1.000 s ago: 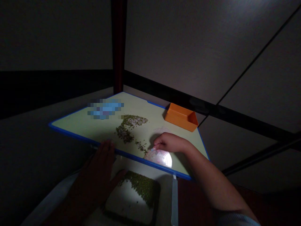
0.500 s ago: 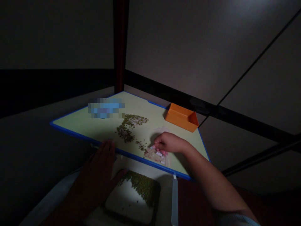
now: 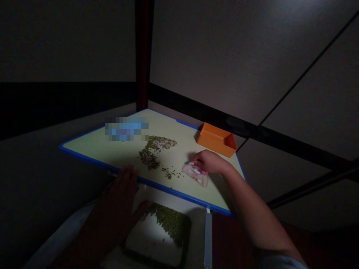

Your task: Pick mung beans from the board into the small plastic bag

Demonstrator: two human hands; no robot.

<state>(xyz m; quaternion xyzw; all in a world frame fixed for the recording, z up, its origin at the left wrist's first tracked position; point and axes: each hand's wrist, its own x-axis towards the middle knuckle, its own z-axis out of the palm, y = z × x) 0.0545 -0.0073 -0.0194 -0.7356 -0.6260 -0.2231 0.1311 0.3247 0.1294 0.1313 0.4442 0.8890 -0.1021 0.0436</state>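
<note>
Right of centre, the right hand [image 3: 211,161] pinches a protractor [image 3: 195,176], seemingly to sweep seeds [image 3: 153,144], next needing its edge low; the left hand's [image 3: 119,198] grip, lower left, I cannot tell.

Beyond my right-hand fingers [image 3: 197,158], I see a dark red upright post [image 3: 144,56] between a flat grey left wall [image 3: 67,41] and a flat grey right wall [image 3: 207,56], each crossed by a black band [image 3: 179,96]. Rightward of those fingers, a thin black straight seam [image 3: 300,76] slants up the right wall; high above them, I get a soft pale glow [image 3: 295,3], everything else dim.
</note>
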